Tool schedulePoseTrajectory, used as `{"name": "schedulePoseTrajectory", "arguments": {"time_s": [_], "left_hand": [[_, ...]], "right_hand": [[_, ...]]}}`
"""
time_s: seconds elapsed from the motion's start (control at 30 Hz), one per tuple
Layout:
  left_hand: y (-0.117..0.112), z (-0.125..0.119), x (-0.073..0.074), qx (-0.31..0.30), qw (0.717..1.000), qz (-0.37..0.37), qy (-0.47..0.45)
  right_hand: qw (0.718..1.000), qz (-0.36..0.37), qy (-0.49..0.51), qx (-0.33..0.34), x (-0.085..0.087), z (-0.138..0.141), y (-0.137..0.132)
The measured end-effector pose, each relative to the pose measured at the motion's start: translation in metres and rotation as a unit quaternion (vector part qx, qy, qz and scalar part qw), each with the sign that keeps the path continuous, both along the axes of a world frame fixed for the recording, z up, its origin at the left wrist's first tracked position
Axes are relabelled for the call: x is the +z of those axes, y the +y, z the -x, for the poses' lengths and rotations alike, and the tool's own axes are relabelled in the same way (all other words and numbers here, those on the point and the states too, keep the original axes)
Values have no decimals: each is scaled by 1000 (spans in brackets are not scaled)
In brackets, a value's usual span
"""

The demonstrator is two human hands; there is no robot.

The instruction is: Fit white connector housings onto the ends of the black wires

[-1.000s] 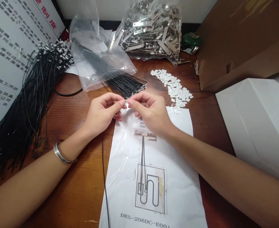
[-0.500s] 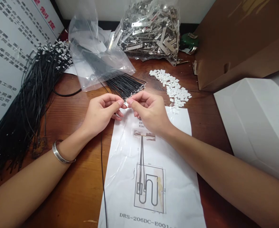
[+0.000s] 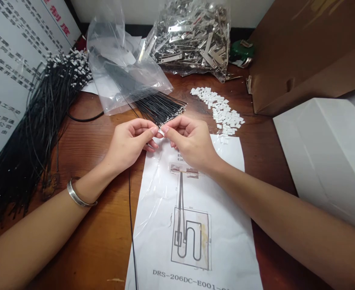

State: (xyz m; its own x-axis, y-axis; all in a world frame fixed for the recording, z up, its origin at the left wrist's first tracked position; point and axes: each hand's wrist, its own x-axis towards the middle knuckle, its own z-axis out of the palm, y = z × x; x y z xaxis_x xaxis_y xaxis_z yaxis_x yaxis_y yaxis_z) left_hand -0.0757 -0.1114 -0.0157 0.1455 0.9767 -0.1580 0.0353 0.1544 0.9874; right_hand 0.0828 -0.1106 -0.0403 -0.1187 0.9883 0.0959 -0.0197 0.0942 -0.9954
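Together, my left hand [image 3: 127,143] and right hand [image 3: 192,141] pinch a tiny white piece [image 3: 161,131] between their fingertips [image 3: 153,131]. Just past my fingers lie skinny black wires [image 3: 159,106] with shiny tips; to my fingers' right, flat white bits [image 3: 224,112]; farther, a crinkly clear bag [image 3: 201,71] of metal strips [image 3: 171,59].

Fingers [image 3: 153,131] pinching white piece [image 3: 161,131], black wires [image 3: 162,106]

An open lane of tabletop [image 3: 239,95] is framed by white pieces [image 3: 225,113] and a brown box [image 3: 304,60]; forward reach is blocked by black wires [image 3: 162,106] and bagged metal parts [image 3: 189,44].
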Motion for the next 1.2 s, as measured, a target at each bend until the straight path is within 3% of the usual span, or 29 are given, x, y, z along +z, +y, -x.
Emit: {"name": "schedulePoseTrajectory", "arguments": {"time_s": [1.2], "left_hand": [[0, 0, -4, -17, 998, -40, 40]], "right_hand": [[1000, -5, -17, 11, 0, 1, 1]]}}
